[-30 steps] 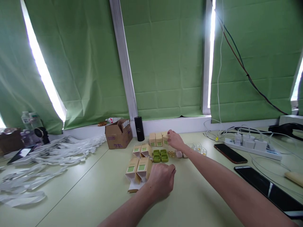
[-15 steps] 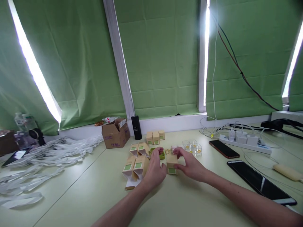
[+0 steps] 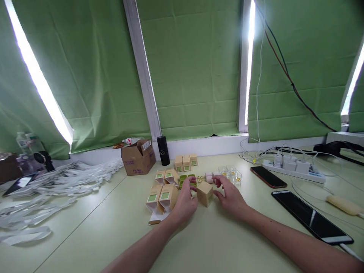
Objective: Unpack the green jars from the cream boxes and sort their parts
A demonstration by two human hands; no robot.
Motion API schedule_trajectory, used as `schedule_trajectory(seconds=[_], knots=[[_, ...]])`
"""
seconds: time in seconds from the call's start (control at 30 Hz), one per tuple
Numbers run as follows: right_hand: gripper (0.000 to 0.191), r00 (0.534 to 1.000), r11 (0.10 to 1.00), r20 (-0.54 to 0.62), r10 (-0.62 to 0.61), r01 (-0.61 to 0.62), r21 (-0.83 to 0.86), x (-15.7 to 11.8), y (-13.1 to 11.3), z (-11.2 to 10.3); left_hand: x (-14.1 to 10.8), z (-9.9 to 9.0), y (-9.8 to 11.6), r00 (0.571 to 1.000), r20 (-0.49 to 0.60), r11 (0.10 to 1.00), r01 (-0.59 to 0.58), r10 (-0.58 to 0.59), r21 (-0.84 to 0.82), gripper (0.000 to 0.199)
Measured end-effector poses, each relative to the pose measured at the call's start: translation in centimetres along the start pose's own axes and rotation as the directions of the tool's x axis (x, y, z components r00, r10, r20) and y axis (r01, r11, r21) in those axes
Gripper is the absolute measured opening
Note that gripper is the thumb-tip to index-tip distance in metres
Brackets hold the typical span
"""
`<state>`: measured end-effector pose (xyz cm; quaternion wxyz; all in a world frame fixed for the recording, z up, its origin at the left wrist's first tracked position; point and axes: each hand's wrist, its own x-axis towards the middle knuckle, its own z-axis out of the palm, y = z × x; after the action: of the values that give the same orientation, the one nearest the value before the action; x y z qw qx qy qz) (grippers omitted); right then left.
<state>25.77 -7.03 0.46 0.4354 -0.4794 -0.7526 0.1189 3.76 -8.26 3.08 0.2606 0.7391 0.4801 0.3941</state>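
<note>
A small kraft box [image 3: 205,193] stands turned at an angle between my two hands. My left hand [image 3: 186,199] is at its left side with fingers curved, seemingly touching it. At the right, my right hand [image 3: 227,194] has thumb and fingers apart, close to the box's edge. Left of my left hand are several open kraft boxes [image 3: 168,197] with green labels. Behind it lie green pieces [image 3: 184,177], and small yellow pieces [image 3: 200,178] sit beyond the box. White-pink rolls [image 3: 209,177] and clear cups [image 3: 231,173] with yellow bits are behind my right hand.
Closed small boxes [image 3: 186,163], a black cylinder [image 3: 163,151] and a cardboard carton [image 3: 138,159] stand at the back. White strips [image 3: 68,182] lie left. Two phones [image 3: 269,177] and a power strip [image 3: 294,171] with cables are at right.
The kraft box between my hands has been turned, so its label no longer faces forward. My right hand has moved slightly off it to the right, and its fingers have opened.
</note>
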Motion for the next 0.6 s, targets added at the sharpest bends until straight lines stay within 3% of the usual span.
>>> schedule_trajectory(seconds=[0.17,0.43,0.6], knots=[[0.03,0.992,0.992,0.024,0.124,-0.124,0.001,0.2,0.7,0.4,-0.1,-0.2,-0.1,0.999,-0.049,0.998,0.01,-0.007,0.064,0.068],[0.031,0.998,0.998,0.028,0.06,-0.061,0.031,-0.3,0.3,0.8,-0.6,0.4,0.4,0.999,0.011,0.995,0.03,-0.031,0.096,0.066],[0.037,0.999,0.994,0.048,0.018,-0.023,0.105,-0.4,0.5,0.8,-1.1,0.9,1.1,0.994,0.0,0.979,0.112,-0.114,0.169,0.066]])
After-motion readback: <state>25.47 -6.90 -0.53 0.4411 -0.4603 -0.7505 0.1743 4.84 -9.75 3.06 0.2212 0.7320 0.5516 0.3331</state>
